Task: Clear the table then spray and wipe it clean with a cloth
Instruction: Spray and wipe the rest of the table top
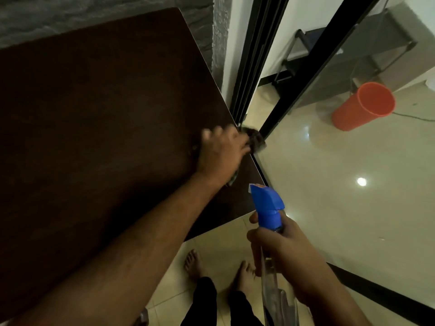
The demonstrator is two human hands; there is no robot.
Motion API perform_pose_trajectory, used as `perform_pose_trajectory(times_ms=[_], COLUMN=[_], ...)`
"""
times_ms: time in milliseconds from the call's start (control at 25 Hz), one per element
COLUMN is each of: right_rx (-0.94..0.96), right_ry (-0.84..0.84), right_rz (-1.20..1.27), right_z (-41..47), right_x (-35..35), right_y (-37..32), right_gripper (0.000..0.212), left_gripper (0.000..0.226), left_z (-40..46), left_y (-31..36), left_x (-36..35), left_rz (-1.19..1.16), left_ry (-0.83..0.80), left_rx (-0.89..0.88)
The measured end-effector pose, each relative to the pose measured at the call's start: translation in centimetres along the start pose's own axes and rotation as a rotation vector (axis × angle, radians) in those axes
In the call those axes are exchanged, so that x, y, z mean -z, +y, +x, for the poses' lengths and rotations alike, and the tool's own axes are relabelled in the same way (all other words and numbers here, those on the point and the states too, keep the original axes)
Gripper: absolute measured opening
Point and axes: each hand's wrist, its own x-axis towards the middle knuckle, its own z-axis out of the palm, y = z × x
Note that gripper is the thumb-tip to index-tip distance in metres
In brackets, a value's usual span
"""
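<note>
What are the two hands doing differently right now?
The left hand reaches out over the dark table and presses a dark cloth near its far edge; the right hand stays close to the body, off the table, above the floor. The left hand is blurred, while the right hand looks sharp. The left hand lies on the cloth; the right hand's fingers curl round a spray bottle with a blue head. Both are bare and both are holding cleaning gear.

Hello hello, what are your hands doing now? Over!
Left hand pressing cloth at table edge. Right hand gripping spray bottle. Nothing blocking tabletop.
</note>
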Motion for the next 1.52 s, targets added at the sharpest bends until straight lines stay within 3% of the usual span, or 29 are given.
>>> perform_pose_trajectory(times_ms=[120,200,280,400,560,760,920,1000,1200,1320,1520], right_rx=[0.001,0.010,0.025,0.064,0.097,0.114,0.136,0.143,0.148,0.184,0.225], right_ry=[-0.038,-0.055,-0.039,-0.027,-0.032,-0.077,-0.115,-0.114,-0.101,-0.109,-0.163], right_rz=[0.006,0.016,0.009,-0.016,-0.050,-0.051,-0.076,-0.080,-0.049,-0.049,-0.049], right_z=[-0.4,-0.4,-0.2,-0.4,-1.0,-1.5,-1.3,-1.2,-1.2,-1.3,-1.5], right_x=[1.0,2.0,2.9,3.5,4.8,5.6,6.1,6.3,6.4,6.4,5.2], right_y=[-0.2,0.0,0.5,0.7,0.5,0.8,1.4,1.6,1.3,0.6,-0.6], right_gripper=[0.027,0.027,0.026,0.023,0.021,0.019,0.023,0.024,0.019,0.014,0.013], left_gripper=[0.025,0.029,0.034,0.030,0.029,0.027,0.032,0.029,0.028,0.035,0.039], left_z=[-10.1,-13.0,-10.1,-2.6,-3.2,-15.0,-12.1,-7.2,-3.8,-7.0,-12.5], left_y=[-0.9,-4.4,-6.0,-1.3,5.7,4.3,-1.7,-1.0,6.8,7.3,6.1], left_x=[-0.1,1.1,1.3,0.2,-1.7,-0.9,1.1,1.0,-2.0,-1.8,-1.0], left_rz=[-0.064,-0.027,0.030,0.052,-0.049,-0.085,0.061,0.034,-0.069,-0.066,-0.067], left_ry=[-0.005,0.043,0.103,0.130,0.061,0.003,0.075,0.094,0.084,0.096,-0.024], left_rx=[-0.133,-0.027,0.131,0.282,0.118,-0.047,0.156,0.204,0.103,0.027,-0.024])
